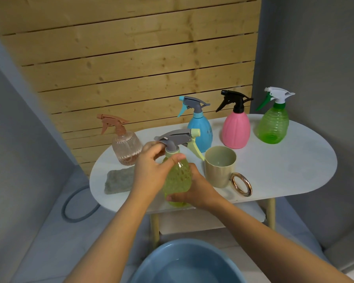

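Observation:
A yellow-green spray bottle (178,180) with a grey trigger head (176,138) stands near the front edge of the white oval table (274,166). My left hand (151,170) grips its neck just under the grey head, thumb across the front. My right hand (194,190) wraps round the lower body of the bottle from the right. Just to the right stands a beige mug (220,168) with a gold ring handle, which looks empty.
Along the back stand a clear pink spray bottle (126,148), a blue one (200,131), a pink one (235,129) and a green one (273,125). A grey cloth (119,180) lies at the table's left. A blue basin (188,262) with water sits on the floor below.

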Tool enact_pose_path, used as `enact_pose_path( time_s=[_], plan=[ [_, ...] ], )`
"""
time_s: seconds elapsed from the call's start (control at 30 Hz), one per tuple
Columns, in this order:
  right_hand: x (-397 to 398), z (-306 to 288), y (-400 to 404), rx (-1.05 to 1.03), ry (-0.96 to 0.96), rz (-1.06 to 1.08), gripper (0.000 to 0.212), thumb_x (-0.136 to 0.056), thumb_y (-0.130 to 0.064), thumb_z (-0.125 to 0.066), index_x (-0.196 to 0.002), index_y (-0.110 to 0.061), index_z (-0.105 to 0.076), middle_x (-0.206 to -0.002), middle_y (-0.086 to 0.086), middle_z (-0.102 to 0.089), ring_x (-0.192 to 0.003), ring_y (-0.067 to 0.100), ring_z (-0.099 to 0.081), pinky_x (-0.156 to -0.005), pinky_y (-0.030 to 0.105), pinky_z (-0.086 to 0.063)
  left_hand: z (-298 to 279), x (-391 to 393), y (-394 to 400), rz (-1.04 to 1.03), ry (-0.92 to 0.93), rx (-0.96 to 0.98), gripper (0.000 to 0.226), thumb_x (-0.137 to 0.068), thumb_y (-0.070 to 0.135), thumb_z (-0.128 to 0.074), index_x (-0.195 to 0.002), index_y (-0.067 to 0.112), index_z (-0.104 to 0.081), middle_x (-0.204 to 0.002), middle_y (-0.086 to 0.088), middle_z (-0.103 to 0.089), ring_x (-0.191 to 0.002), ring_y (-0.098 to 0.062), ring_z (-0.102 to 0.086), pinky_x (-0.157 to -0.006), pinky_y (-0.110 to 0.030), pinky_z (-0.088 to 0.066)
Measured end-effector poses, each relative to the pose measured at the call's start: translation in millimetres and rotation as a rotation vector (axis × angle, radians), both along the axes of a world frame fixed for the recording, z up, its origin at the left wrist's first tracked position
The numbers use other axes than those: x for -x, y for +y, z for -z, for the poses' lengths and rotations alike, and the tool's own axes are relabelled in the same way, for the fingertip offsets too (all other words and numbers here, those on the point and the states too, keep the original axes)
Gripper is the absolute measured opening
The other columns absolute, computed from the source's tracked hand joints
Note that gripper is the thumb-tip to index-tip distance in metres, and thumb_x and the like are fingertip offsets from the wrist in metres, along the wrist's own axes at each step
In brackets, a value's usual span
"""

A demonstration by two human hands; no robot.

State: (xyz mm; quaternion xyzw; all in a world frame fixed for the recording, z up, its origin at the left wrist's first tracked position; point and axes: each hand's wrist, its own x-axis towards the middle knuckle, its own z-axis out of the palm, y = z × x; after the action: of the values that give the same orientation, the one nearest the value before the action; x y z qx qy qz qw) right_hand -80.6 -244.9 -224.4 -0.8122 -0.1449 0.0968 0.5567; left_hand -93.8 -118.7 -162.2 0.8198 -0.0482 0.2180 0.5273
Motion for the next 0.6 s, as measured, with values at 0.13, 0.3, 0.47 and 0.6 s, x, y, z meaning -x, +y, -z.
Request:
enact_pose_path(
  time_s=[0.13, 0.3, 0.47, 0.6],
  plan=[
    [-1.1, -2.3, 1.0, 0.006, -0.014, 0.016, 0.082, -0.062, -0.018, -0.087, -0.126, -0.017, -0.038, -0.114, -0.008, -0.050, -0.102, 0.007, -0.051, -0.084, 0.019, -0.043, -3.3, 5.8, -0.1, 0.112, 0.037, 0.118, 0.023, -0.086, 0.012, -0.065, -0.101, 0.029, -0.059, -0.097, 0.014, -0.067, -0.094, 0.002, -0.063, -0.091, -0.024, -0.050],
    [-1.9, -2.2, 1.4, 0.031, -0.025, -0.001, 0.083, -0.061, -0.020, -0.088, -0.128, -0.017, -0.037, -0.122, -0.004, -0.049, -0.109, 0.010, -0.052, -0.088, 0.023, -0.044, 0.6, 3.7, 0.4, 0.124, 0.083, 0.093, 0.035, -0.071, 0.044, -0.077, -0.098, 0.028, -0.064, -0.109, 0.007, -0.062, -0.102, -0.014, -0.060, -0.090, -0.030, -0.050],
    [-2.9, -2.4, 1.5, 0.048, -0.010, 0.002, 0.086, -0.061, -0.023, -0.088, -0.129, -0.017, -0.036, -0.109, -0.014, -0.048, -0.103, 0.006, -0.051, -0.085, 0.020, -0.043, -3.7, 1.5, 5.0, 0.019, 0.013, -0.024, 0.023, -0.076, 0.018, -0.076, -0.092, 0.027, -0.064, -0.097, 0.010, -0.065, -0.094, -0.004, -0.062, -0.084, -0.014, -0.049],
    [-3.2, -2.7, 2.5, 0.053, -0.024, -0.001, 0.086, -0.061, -0.023, -0.088, -0.130, -0.018, -0.037, -0.113, -0.015, -0.047, -0.106, 0.006, -0.050, -0.086, 0.019, -0.041, -7.2, 7.0, 8.0, 0.154, 0.071, 0.089, 0.038, -0.088, -0.001, -0.060, -0.096, 0.036, -0.056, -0.096, 0.022, -0.063, -0.088, 0.014, -0.061, -0.081, -0.009, -0.047]
  ],
)
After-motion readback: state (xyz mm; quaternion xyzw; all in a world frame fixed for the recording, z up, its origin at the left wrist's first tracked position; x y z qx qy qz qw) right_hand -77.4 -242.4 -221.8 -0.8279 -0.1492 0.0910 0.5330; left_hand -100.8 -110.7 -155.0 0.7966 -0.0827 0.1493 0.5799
